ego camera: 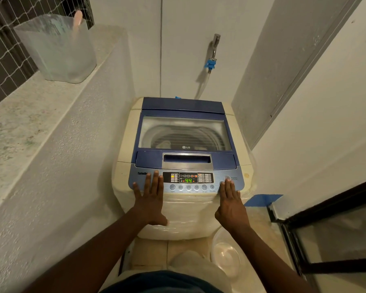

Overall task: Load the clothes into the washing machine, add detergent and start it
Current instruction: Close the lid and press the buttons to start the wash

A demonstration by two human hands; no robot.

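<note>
Cream washing machine (pixel 186 210) with blue lid (pixel 182 104) and panel (pixel 239 186); green display digits (pixel 188 180); blue tape (pixel 262 199); speckled grey ledge (pixel 30 115); white walls (pixel 178 39).

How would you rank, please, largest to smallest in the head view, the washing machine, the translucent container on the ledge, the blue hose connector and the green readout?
washing machine
translucent container
blue hose connector
green readout
The last two look close; the connector sits farther off, so their order is unsure.
</note>
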